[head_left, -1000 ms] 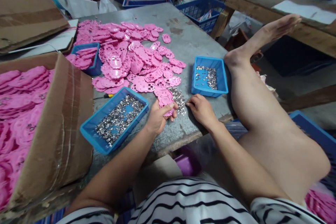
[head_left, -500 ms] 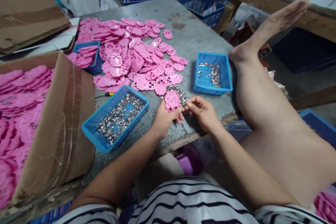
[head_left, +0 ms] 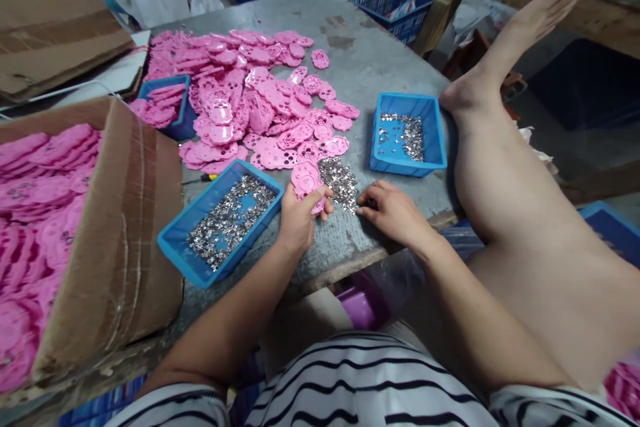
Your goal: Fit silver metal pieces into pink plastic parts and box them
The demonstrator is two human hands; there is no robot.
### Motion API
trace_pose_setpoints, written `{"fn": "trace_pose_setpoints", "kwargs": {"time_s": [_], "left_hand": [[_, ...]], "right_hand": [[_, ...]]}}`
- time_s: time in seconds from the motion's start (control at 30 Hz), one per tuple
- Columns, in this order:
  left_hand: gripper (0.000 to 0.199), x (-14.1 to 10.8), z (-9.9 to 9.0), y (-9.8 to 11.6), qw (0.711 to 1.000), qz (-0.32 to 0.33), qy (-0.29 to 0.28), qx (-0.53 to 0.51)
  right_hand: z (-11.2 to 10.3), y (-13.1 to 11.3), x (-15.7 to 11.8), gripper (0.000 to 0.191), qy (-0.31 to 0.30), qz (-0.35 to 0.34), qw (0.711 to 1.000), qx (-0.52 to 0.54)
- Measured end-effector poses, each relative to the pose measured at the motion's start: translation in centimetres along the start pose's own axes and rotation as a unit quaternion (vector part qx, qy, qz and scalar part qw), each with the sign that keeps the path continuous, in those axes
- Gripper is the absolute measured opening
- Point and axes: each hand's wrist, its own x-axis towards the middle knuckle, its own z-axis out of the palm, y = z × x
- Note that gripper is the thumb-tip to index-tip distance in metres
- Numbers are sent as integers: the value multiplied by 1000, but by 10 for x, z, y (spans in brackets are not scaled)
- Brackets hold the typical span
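My left hand [head_left: 296, 219] is closed round a pink plastic plate [head_left: 306, 177], thumb across its lower end. The plate is held above the table, just left of a loose pile of small metal pieces [head_left: 339, 181]. My right hand [head_left: 393, 211] rests low at the right edge of that pile, fingertips curled together; whether a piece is between them is too small to see. Left of my left hand stands a long blue bin [head_left: 173, 250] with many shiny metal pieces. A smaller blue bin [head_left: 407, 167], also with metal pieces, stands beyond my right hand.
A heap of pink plates [head_left: 260, 100] covers the table's middle and far left. An open cardboard box [head_left: 125, 233] full of pink plates stands at the left. A small blue bin [head_left: 186, 117] sits behind it. A person's bare limb [head_left: 520, 180] is close on the right.
My left hand has moved left with the pink plate, away from my right hand. My right hand has left the plate and come down by the metal pile, which now shows more fully.
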Motion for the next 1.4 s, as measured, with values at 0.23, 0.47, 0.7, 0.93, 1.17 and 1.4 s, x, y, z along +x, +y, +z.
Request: {"fn": "trace_pose_setpoints", "kwargs": {"time_s": [0.23, 0.47, 0.7, 0.93, 1.17, 1.4], "left_hand": [[30, -1, 1, -1, 1000, -14, -11, 8], [34, -5, 3, -3, 998, -41, -50, 22], [38, -7, 6, -10, 996, -39, -71, 45], [43, -8, 6, -12, 994, -41, -90, 49], [46, -7, 5, -8, 990, -82, -111, 21], [51, -6, 2, -2, 981, -128, -148, 11]], "right_hand": [[5, -4, 0, 9, -2, -20, 998, -53], [10, 5, 4, 6, 78, 24, 963, 257], [11, -9, 0, 34, 38, 42, 811, 582], [15, -15, -3, 29, 77, 60, 797, 597], [17, -17, -6, 19, 128, -9, 843, 523], [14, -16, -6, 19, 143, -59, 870, 468]]}}
